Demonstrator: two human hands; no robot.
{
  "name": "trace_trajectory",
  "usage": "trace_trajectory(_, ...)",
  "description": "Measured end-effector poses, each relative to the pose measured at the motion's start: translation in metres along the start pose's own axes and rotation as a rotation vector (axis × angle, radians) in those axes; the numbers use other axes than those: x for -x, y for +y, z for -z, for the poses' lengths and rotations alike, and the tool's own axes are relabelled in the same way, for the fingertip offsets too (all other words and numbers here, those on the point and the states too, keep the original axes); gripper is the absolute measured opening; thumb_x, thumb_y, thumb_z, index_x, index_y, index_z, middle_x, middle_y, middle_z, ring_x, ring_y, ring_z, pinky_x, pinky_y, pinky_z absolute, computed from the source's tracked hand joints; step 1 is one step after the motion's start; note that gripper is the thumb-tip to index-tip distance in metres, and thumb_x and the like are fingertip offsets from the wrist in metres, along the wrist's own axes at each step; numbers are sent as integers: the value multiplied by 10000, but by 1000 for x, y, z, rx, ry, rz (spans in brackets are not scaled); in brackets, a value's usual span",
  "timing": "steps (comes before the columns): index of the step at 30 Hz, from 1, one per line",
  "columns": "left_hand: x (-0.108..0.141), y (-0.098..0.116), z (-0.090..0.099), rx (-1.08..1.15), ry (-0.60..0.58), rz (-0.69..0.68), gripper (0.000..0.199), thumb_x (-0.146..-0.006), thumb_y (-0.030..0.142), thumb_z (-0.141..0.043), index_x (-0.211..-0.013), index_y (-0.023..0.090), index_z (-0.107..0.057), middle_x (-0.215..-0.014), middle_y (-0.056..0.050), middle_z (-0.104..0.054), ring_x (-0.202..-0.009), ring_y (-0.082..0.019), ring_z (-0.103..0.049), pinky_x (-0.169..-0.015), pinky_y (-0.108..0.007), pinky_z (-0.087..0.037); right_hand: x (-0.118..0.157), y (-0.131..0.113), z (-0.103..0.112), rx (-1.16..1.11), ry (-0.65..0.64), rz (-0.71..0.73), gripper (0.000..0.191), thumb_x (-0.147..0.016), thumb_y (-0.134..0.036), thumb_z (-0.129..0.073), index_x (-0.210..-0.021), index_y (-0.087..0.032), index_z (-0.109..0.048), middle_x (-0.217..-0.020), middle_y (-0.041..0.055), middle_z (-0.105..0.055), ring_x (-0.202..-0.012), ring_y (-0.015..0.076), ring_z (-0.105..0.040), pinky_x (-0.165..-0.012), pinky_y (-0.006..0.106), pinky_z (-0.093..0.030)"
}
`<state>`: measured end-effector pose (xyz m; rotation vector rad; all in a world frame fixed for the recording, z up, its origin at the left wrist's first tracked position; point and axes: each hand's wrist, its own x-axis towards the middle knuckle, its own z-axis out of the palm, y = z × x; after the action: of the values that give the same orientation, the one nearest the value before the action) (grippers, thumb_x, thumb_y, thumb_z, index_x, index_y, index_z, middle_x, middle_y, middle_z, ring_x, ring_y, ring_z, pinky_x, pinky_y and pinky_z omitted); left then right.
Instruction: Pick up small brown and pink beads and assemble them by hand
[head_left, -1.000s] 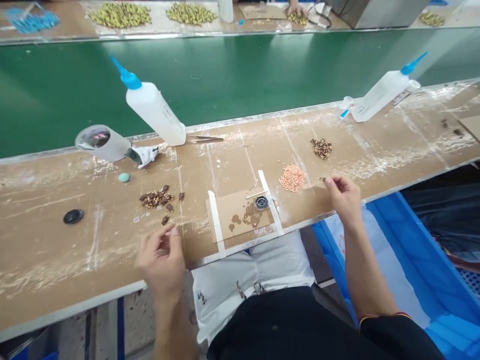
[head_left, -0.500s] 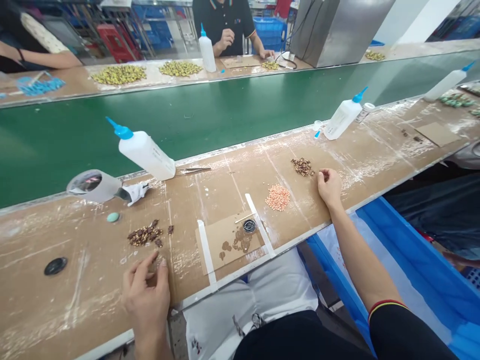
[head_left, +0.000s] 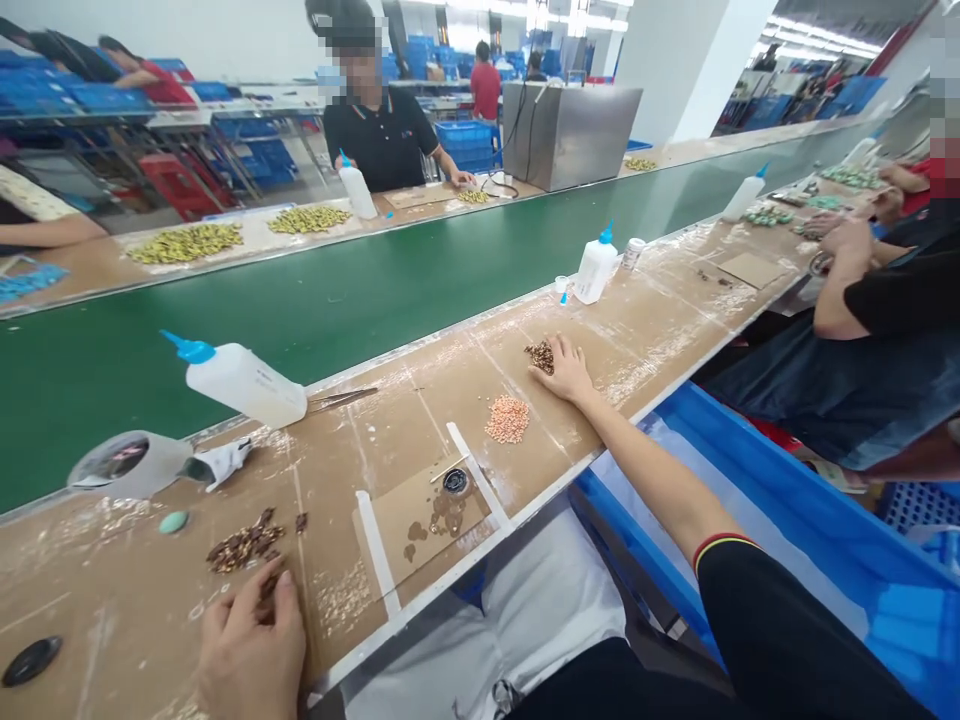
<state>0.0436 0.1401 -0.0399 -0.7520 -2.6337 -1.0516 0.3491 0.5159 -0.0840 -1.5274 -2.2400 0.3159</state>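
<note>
My left hand (head_left: 255,635) is at the near left, its curled fingers around a few dark brown pieces beside the left pile of brown pieces (head_left: 246,542). My right hand (head_left: 564,370) lies spread on the table, its fingers touching the right edge of another brown pile (head_left: 540,357). Between the hands are a heap of small orange-pink pieces (head_left: 508,419) and a taped cardboard sheet (head_left: 397,520) with wet stains. A small black dish (head_left: 454,481) stands on the sheet, with a thin stick (head_left: 448,468) beside it.
White bottles with blue nozzles (head_left: 247,383) (head_left: 596,268), tweezers (head_left: 341,399), a tape-like roll (head_left: 131,463) and a black lid (head_left: 31,661) are on the table. A green belt (head_left: 420,260) runs behind. Blue crates (head_left: 765,520) stand at right. People sit across and at right.
The view has tilted up and shifted right. My right hand has spread out onto the brown pile. My left hand has moved closer to its pile and now has brown pieces at its fingers.
</note>
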Motion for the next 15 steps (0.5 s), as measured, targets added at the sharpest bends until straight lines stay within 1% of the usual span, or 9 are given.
trace_trajectory(2,1,-4,1,10,-44,11,276,-793,483,-565,-779,240,-694,-786,-8,-571,-621,-164,-520,-632,-322,-406,-12,-9,-1,1,-37,50,807,-972,-551,-658,-1660,-204,-419,-1724,234,-376,-1568,432,-395,-1274,687,-277)
trace_trajectory(4,1,-10,1,10,-94,17,316,-849,492,-552,-825,228,-724,-835,-26,-611,-650,-166,-553,-655,-326,-427,-23,-18,-2,-7,-65,100,678,-994,-491,-665,-1603,-230,-520,-1690,213,-446,-1569,419,-403,-1271,702,-277)
trace_trajectory(6,0,-17,1,0,-108,30,330,-877,488,-547,-855,226,-746,-868,-37,-641,-666,-170,-582,-664,-325,-445,-33,-24,-4,-23,-89,146,477,-1028,-423,-646,-1471,-243,-655,-1626,178,-540,-1557,388,-431,-1272,704,-282)
trace_trajectory(8,-2,-21,1,-17,-126,43,315,-864,486,-571,-863,234,-761,-862,-37,-655,-659,-174,-599,-653,-322,-461,-41,-27,-6,-41,-106,184,342,-1051,-385,-641,-1340,-224,-726,-1551,142,-616,-1514,349,-493,-1270,682,-316)
trace_trajectory(10,-3,-24,1,-25,-145,41,323,-854,502,-579,-875,240,-768,-860,-38,-662,-658,-182,-610,-650,-327,-475,-45,-27,-8,-58,-110,205,300,-1055,-385,-659,-1279,-200,-734,-1493,121,-653,-1441,309,-567,-1247,626,-393)
trace_trajectory(12,-2,-23,1,-25,-152,30,357,-862,533,-561,-894,241,-765,-882,-46,-668,-682,-196,-624,-661,-343,-480,-45,-24,-9,-68,-101,208,293,-1056,-396,-669,-1260,-193,-727,-1453,114,-668,-1367,277,-620,-1204,565,-470)
trace_trajectory(15,1,-26,-1,-13,-83,5,359,-863,571,-541,-885,280,-750,-897,-38,-660,-730,-229,-642,-680,-381,-482,-37,-8,-8,-73,-77,188,273,-1061,-390,-665,-1241,-195,-726,-1404,110,-688,-1301,260,-656,-1155,531,-524)
